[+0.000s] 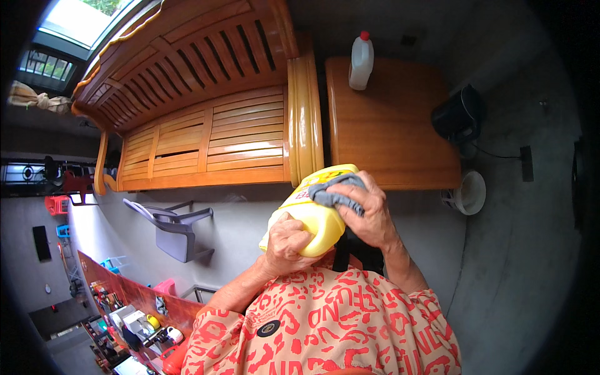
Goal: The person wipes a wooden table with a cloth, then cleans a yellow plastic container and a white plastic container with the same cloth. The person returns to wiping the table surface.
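A large yellow plastic jug (279, 220) is held tilted in front of my body. My left hand (287, 245) is closed around its near end, where the handle seems to be; the fingers' far side is hidden. In my right hand (373, 215) a bunched grey cloth (337, 192) is gripped and pressed against the label side of the jug. Part of the label shows beside the cloth. The jug's underside and cap cannot be made out.
A slatted wooden bench (247, 134) stands ahead on the left. Beside it, a wooden side table (394, 125) bears a white bottle with a red cap (361, 61) and a dark kettle (459, 114). A white bucket (470, 194), a grey chair (172, 228) and a cluttered red table (128, 287) stand around.
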`<act>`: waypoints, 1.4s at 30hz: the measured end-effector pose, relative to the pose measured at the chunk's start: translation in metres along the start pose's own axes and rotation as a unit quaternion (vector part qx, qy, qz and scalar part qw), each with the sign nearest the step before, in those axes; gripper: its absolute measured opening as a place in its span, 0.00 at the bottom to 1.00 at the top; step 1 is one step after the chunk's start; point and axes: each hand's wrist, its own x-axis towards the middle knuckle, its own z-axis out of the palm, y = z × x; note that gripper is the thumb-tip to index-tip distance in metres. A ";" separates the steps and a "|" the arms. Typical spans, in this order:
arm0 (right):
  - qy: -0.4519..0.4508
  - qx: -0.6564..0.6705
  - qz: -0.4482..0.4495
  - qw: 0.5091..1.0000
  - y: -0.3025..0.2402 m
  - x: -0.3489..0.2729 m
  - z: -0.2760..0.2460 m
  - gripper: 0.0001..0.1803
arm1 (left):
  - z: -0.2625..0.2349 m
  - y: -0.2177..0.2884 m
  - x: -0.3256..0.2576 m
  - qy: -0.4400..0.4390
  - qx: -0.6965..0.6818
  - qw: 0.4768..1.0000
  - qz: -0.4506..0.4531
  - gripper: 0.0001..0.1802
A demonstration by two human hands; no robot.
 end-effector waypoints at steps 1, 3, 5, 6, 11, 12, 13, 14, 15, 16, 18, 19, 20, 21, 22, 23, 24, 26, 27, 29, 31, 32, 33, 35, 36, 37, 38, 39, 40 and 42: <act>-0.005 0.001 0.014 1.000 0.011 0.002 0.000 0.17 | -0.002 0.002 0.000 -0.019 0.012 1.000 0.005 0.17; -0.015 -0.038 0.045 0.998 0.024 0.007 -0.005 0.15 | -0.001 0.002 -0.001 -0.033 0.034 0.999 0.025 0.20; -0.006 -0.102 0.053 0.993 0.034 0.012 -0.006 0.15 | -0.002 0.002 -0.002 -0.052 0.028 0.998 0.038 0.19; -0.001 -0.135 0.057 0.989 0.041 0.014 -0.006 0.15 | -0.003 0.002 -0.002 -0.062 0.024 0.997 0.045 0.19; -0.073 -0.144 0.097 0.982 0.043 0.015 -0.007 0.16 | -0.007 -0.001 -0.007 -0.094 0.030 0.992 0.075 0.16; -0.097 -0.121 0.082 0.984 0.036 0.012 -0.007 0.16 | -0.008 -0.003 -0.008 -0.103 0.024 0.991 0.083 0.15; -0.121 -0.098 0.067 0.986 0.027 0.008 -0.007 0.16 | -0.009 -0.004 -0.008 -0.112 0.023 0.990 0.086 0.15; -0.147 -0.072 0.051 0.985 0.019 0.005 -0.006 0.16 | -0.009 -0.003 -0.009 -0.123 0.024 0.988 0.088 0.15; -0.156 -0.043 0.006 0.987 0.012 0.005 -0.003 0.17 | -0.010 -0.004 -0.010 -0.134 0.025 0.987 0.088 0.14; -0.160 -0.045 -0.008 0.986 0.011 0.003 0.002 0.17 | -0.011 -0.005 -0.011 -0.138 0.030 0.986 0.090 0.14; -0.146 -0.044 -0.019 0.988 0.012 0.004 0.003 0.16 | -0.011 -0.007 -0.009 -0.146 0.035 0.983 0.104 0.14; -0.139 -0.056 0.005 0.989 0.017 0.005 0.003 0.16 | -0.009 -0.010 -0.009 -0.148 0.043 0.982 0.110 0.15; -0.131 -0.070 0.030 0.988 0.025 0.008 0.004 0.16 | -0.006 -0.015 -0.009 -0.148 0.048 0.981 0.116 0.15; -0.125 -0.080 0.052 0.988 0.035 0.011 0.006 0.16 | -0.004 -0.021 -0.010 -0.149 0.058 0.980 0.120 0.15; -0.100 -0.085 0.056 0.990 0.043 0.013 0.010 0.16 | -0.002 -0.027 -0.010 -0.153 0.069 0.978 0.122 0.15; -0.077 -0.090 0.060 0.991 0.054 0.014 0.017 0.16 | 0.001 -0.035 -0.011 -0.155 0.082 0.977 0.121 0.15; -0.054 -0.096 0.064 0.992 0.060 0.016 0.021 0.15 | 0.005 -0.042 -0.011 -0.156 0.092 0.976 0.121 0.15; -0.044 -0.094 0.045 0.994 0.071 0.020 0.026 0.16 | 0.018 -0.058 -0.014 -0.138 0.124 0.976 0.115 0.15; -0.041 -0.077 0.035 0.996 0.077 0.022 0.028 0.17 | 0.024 -0.066 -0.014 -0.131 0.130 0.977 0.106 0.15; -0.042 -0.033 0.024 0.998 0.091 0.027 0.032 0.19 | 0.030 -0.077 -0.011 -0.128 0.142 0.978 0.082 0.14; -0.053 0.005 0.023 0.998 0.101 0.033 0.034 0.20 | 0.038 -0.090 -0.011 -0.117 0.169 0.976 0.076 0.15; -0.058 0.021 0.024 0.998 0.106 0.036 0.034 0.20 | 0.043 -0.097 -0.012 -0.110 0.181 0.975 0.073 0.15; -0.059 0.019 0.016 0.998 0.111 0.038 0.035 0.21 | 0.047 -0.103 -0.011 -0.106 0.187 0.975 0.064 0.15; -0.062 0.016 0.010 0.998 0.127 0.043 0.040 0.21 | 0.055 -0.114 -0.013 -0.101 0.200 0.974 0.045 0.14; -0.063 0.014 0.006 0.998 0.132 0.047 0.041 0.21 | 0.059 -0.120 -0.013 -0.098 0.207 0.973 0.036 0.14; -0.070 0.015 0.008 0.997 0.136 0.052 0.041 0.21 | 0.062 -0.124 -0.013 -0.090 0.212 0.972 0.032 0.14; -0.081 0.020 0.011 0.996 0.139 0.055 0.041 0.21 | 0.066 -0.127 -0.015 -0.084 0.217 0.972 0.027 0.14; -0.090 0.024 0.014 0.996 0.143 0.058 0.041 0.21 | 0.069 -0.130 -0.016 -0.079 0.222 0.972 0.021 0.14; -0.100 0.028 0.016 0.994 0.146 0.061 0.041 0.21 | 0.072 -0.132 -0.017 -0.076 0.228 0.971 0.017 0.14; -0.117 0.025 0.019 0.993 0.156 0.065 0.041 0.21 | 0.077 -0.136 -0.018 -0.072 0.235 0.969 0.010 0.14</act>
